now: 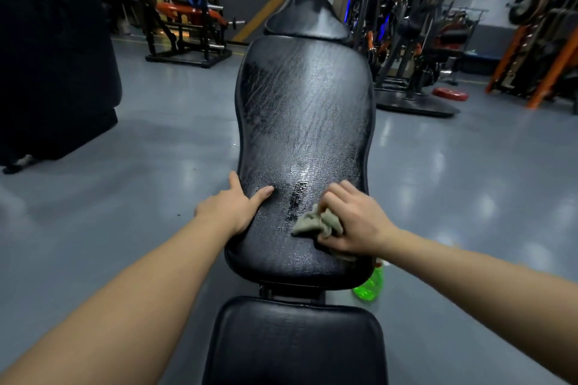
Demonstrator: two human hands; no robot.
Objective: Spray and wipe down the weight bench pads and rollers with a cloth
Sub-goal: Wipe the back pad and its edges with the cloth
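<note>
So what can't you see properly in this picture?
Head view:
- Green spray bottle: its top is hidden behind the back pad and the right arm.
- Cloth: partly covered by the right hand gripping it.
- Seat pad: cut off by the bottom edge.
- Far gym machines: too blurred and dark to tell apart.

2 forearms (pixel 140 291), left hand (pixel 233 208) and right hand (pixel 356 222) are bare.
</note>
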